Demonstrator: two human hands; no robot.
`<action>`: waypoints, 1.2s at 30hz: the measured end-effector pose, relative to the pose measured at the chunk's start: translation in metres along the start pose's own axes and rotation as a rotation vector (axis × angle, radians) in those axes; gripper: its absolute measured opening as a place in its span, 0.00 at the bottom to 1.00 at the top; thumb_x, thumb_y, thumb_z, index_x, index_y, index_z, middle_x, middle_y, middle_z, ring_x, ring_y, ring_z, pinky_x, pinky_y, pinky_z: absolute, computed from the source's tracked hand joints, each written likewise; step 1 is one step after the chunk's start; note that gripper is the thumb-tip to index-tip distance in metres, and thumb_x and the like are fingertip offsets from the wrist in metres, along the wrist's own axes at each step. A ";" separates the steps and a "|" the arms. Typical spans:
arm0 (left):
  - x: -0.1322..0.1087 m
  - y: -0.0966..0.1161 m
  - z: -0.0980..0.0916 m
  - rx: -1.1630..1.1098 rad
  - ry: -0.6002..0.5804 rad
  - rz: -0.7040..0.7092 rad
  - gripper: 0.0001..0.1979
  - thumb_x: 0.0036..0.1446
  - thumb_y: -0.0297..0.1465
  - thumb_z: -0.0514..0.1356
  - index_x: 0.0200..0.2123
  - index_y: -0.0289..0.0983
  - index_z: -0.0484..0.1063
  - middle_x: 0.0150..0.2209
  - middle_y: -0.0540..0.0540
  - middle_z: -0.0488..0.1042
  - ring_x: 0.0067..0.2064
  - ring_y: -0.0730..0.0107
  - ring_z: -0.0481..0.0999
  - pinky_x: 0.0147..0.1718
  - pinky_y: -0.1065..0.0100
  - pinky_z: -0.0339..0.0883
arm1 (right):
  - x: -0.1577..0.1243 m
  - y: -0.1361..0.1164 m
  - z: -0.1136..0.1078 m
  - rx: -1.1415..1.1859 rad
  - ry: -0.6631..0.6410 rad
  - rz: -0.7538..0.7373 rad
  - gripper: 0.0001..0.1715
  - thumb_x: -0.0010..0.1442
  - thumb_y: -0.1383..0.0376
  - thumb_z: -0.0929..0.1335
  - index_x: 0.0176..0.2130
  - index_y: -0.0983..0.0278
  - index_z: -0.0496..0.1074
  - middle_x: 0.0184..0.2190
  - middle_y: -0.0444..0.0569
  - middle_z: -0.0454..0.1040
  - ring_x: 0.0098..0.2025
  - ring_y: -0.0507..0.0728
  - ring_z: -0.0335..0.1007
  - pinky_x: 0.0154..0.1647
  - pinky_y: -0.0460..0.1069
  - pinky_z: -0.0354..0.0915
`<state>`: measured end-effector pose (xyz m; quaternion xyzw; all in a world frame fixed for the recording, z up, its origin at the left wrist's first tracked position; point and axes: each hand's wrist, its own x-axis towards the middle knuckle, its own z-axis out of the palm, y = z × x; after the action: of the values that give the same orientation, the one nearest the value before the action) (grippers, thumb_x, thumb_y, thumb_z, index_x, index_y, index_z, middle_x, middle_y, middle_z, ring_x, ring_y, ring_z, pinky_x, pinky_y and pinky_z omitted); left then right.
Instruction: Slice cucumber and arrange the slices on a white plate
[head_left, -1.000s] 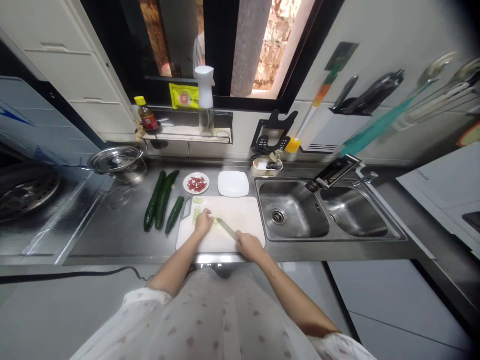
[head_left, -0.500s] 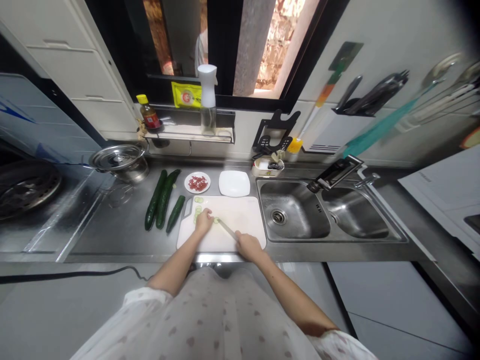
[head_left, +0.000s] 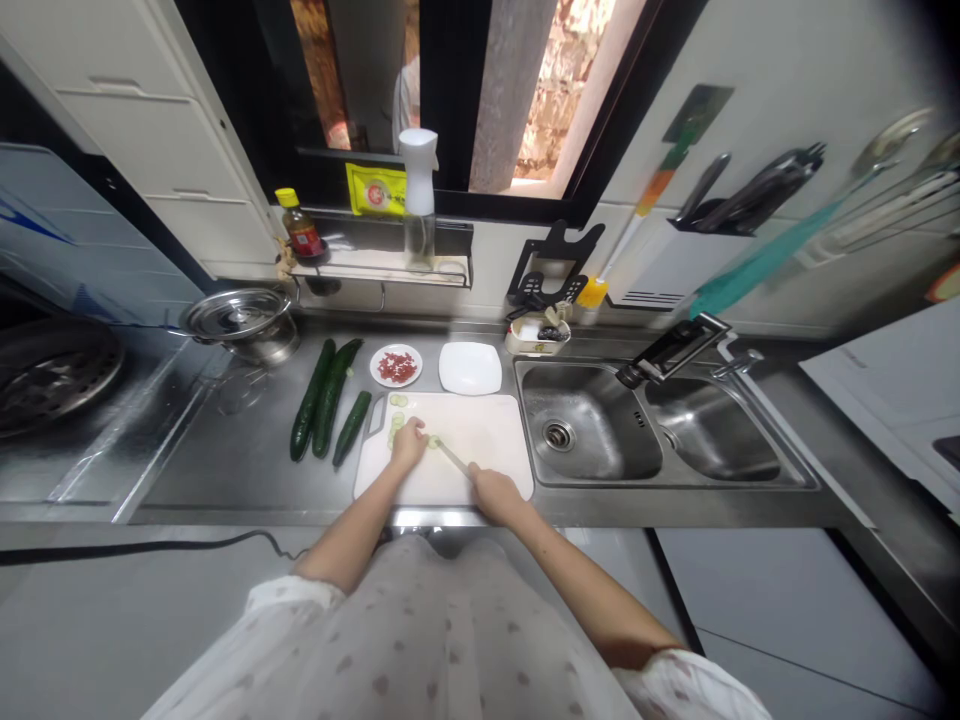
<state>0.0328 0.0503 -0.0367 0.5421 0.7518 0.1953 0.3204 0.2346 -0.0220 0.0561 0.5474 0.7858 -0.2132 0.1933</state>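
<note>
While I watch through the head camera, the left hand [head_left: 409, 445] rests on the board [head_left: 491, 440], fingers curled down and pinning a cucumber stub [head_left: 433, 441] whose pale cut end just shows to the right of the knuckles. The right hand [head_left: 491, 492] is closed around the handle of a knife [head_left: 452, 457]. Its blade angles up and left across the board, with the tip just beside the stub's cut end. I count a few thin slices [head_left: 394, 420] lying on the board's left part, beyond and beside the left hand.

Left of the board, three whole cucumbers [head_left: 324, 398] lie side by side on the steel table [head_left: 225, 470]. Behind the board sit a round dish [head_left: 395, 366] of chopped red bits and a bare square plate [head_left: 469, 368]. The sink [head_left: 592, 435] starts just right of the board.

For writing, I can offer little. A yellow packet [head_left: 375, 190] against the window carries a round red logo, but its print is too small to read. The same goes for the red label on the yellow-capped bottle [head_left: 300, 228] on the shelf. The sprayer [head_left: 416, 190] beside it looks plain.
</note>
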 end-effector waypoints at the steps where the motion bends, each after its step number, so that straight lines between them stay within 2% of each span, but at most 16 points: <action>1: 0.000 0.000 0.000 0.000 -0.001 -0.001 0.12 0.53 0.23 0.60 0.43 0.38 0.71 0.30 0.50 0.74 0.33 0.70 0.73 0.36 0.72 0.61 | 0.000 -0.001 -0.001 -0.005 -0.002 0.001 0.16 0.64 0.71 0.58 0.52 0.64 0.61 0.41 0.58 0.76 0.42 0.60 0.74 0.37 0.49 0.62; 17: 0.000 0.002 -0.002 0.027 -0.016 -0.012 0.13 0.53 0.23 0.60 0.43 0.37 0.72 0.30 0.49 0.74 0.33 0.70 0.74 0.36 0.73 0.62 | 0.006 -0.008 -0.013 -0.015 -0.020 -0.010 0.16 0.65 0.72 0.57 0.51 0.64 0.62 0.41 0.58 0.76 0.43 0.59 0.75 0.38 0.50 0.65; 25: 0.001 0.003 -0.001 0.044 -0.015 -0.015 0.13 0.53 0.25 0.61 0.43 0.38 0.71 0.31 0.49 0.75 0.34 0.69 0.74 0.35 0.72 0.62 | 0.010 -0.007 -0.010 -0.039 0.005 -0.022 0.18 0.66 0.72 0.55 0.52 0.66 0.62 0.40 0.58 0.76 0.43 0.60 0.75 0.38 0.50 0.66; 36: 0.002 0.002 -0.001 0.038 -0.020 -0.019 0.13 0.53 0.24 0.61 0.43 0.38 0.71 0.31 0.49 0.75 0.34 0.69 0.75 0.35 0.72 0.62 | 0.006 -0.002 -0.008 -0.035 -0.007 -0.021 0.18 0.64 0.72 0.56 0.52 0.66 0.62 0.40 0.58 0.76 0.43 0.61 0.75 0.38 0.51 0.66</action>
<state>0.0329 0.0527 -0.0347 0.5427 0.7575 0.1725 0.3192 0.2297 -0.0137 0.0595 0.5350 0.7943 -0.2036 0.2035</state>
